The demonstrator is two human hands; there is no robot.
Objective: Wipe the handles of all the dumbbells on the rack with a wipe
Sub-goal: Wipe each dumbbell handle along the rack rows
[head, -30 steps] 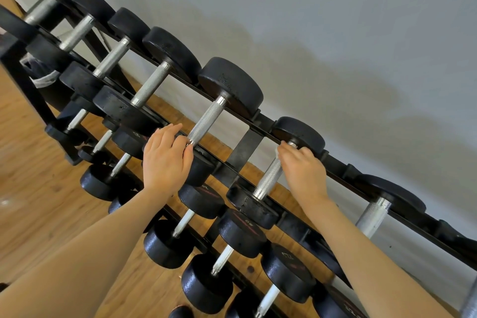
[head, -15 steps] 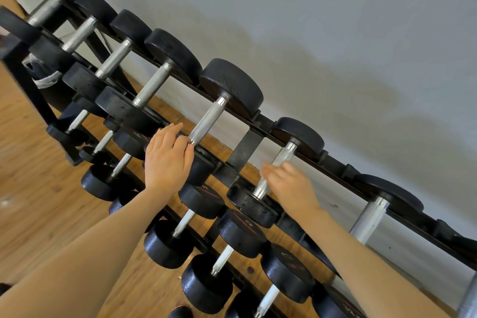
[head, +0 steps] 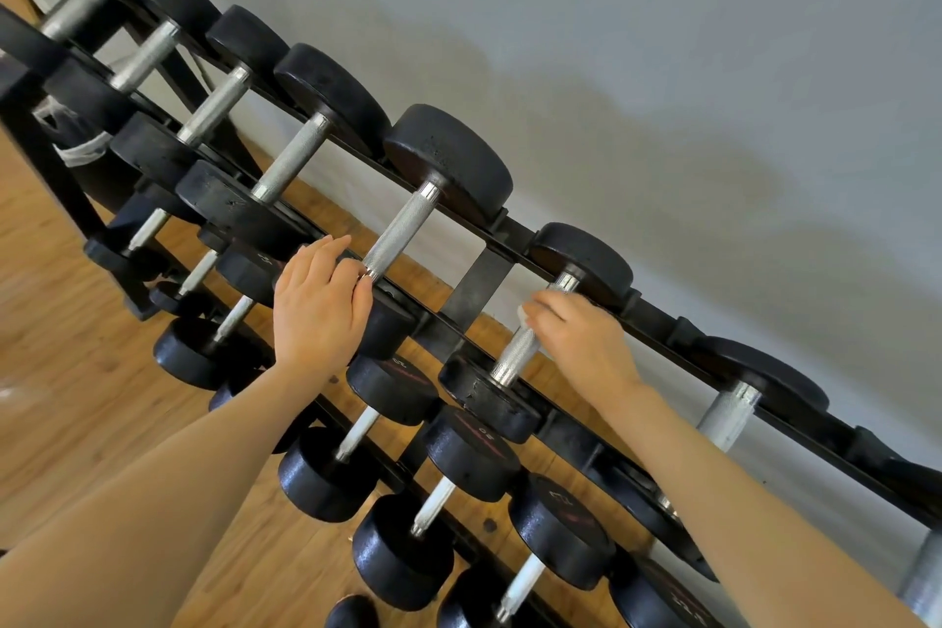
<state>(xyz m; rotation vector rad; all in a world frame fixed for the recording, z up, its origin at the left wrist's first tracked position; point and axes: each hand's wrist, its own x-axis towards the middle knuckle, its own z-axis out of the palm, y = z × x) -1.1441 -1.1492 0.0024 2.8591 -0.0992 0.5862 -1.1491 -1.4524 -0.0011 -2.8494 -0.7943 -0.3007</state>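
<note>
Wall (head: 662, 41) runs close behind the rack (head: 479, 293), so I see little room past the top row's far heads; the open side is the wooden floor (head: 66, 372) toward me. Dumbbells crowd the top rail head beside head, with a wider gap at the upright bracket between my two hands. Two lower rows sit just beneath.

My right hand (head: 581, 342) is curled over the upper part of one dumbbell handle (head: 517, 354), fingers wrapped round it with a bit of white wipe (head: 524, 314) showing at the fingertips, pressed against the knurled steel. The lower part of that handle is bare. My left hand (head: 318, 306) lies flat, fingers nearly straight, on the near head of the neighbouring dumbbell (head: 448, 158), fingertips touching the base of its handle.
</note>
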